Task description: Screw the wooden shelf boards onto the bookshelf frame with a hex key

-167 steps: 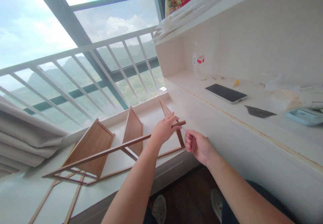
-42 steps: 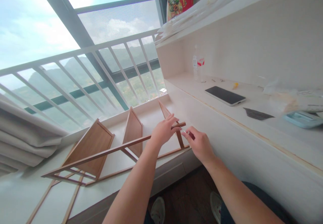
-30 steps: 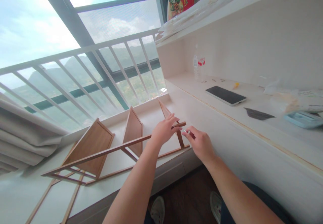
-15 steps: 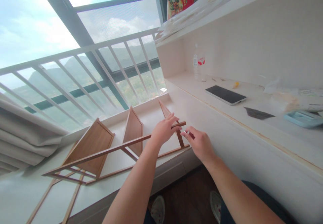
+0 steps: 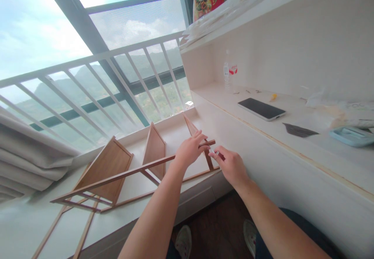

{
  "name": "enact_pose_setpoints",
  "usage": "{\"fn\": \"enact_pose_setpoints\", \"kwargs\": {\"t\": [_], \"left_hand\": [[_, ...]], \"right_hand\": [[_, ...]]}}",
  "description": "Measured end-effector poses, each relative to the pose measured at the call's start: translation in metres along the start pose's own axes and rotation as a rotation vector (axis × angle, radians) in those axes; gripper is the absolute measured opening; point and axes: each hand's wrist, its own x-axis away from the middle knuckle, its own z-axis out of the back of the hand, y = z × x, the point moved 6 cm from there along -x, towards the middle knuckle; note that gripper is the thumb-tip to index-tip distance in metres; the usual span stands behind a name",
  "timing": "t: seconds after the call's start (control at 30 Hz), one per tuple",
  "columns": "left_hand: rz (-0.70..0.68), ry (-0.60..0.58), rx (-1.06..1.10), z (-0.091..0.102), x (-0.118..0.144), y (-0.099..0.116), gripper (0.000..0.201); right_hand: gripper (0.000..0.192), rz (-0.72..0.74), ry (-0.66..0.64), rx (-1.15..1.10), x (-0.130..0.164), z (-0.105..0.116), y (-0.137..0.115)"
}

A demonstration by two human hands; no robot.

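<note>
Near the ledge's (image 5: 124,214) right end, our left hand (image 5: 189,148) grips the wooden rail (image 5: 122,175), which runs off leftward, while our right hand (image 5: 230,161), just beside, pinches a slim tool (image 5: 212,150).

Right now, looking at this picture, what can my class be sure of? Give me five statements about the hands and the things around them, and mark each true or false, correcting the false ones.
1. The left hand grips the long brown wooden bar. True.
2. A flat rectangular phone with a dark screen lies on the smooth white shelf. True.
3. The right hand holds that phone. False: it pinches a thin silvery object, too small to identify.
4. The slender clear plastic bottle lies on its side. False: it stands upright.
5. The grey fabric curtain shows at the picture's left edge. True.
</note>
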Motion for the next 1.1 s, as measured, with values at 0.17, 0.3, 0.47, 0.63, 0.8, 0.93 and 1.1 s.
{"fn": "enact_pose_setpoints", "kwargs": {"t": [0.17,0.3,0.47,0.63,0.8,0.93,1.1], "left_hand": [[-0.006,0.001,0.000,-0.0004,-0.0002,-0.0001,0.032],[-0.023,0.009,0.001,-0.0004,0.0000,-0.0006,0.032],[-0.019,0.008,-0.001,-0.0005,0.0000,-0.0013,0.033],[-0.013,0.004,0.000,-0.0013,-0.0008,-0.0006,0.032],[-0.016,0.008,-0.012,-0.0017,-0.0010,-0.0006,0.032],[-0.022,0.018,-0.015,-0.0016,-0.0004,-0.0009,0.032],[-0.022,0.021,-0.011,-0.0014,-0.0006,-0.0007,0.030]], "right_hand": [[0.045,-0.007,0.003,-0.011,-0.0001,-0.0003,0.0007],[0.044,-0.018,-0.003,-0.020,0.0003,-0.0008,0.0017],[0.044,-0.039,-0.009,-0.025,0.0010,-0.0013,0.0026],[0.046,-0.047,-0.013,-0.030,0.0008,-0.0014,0.0024],[0.048,-0.052,-0.019,-0.047,0.0003,-0.0008,0.0014],[0.049,-0.057,-0.024,-0.056,0.0003,-0.0011,0.0018],[0.048,-0.070,-0.033,-0.060,0.0005,-0.0019,0.0031]]}}
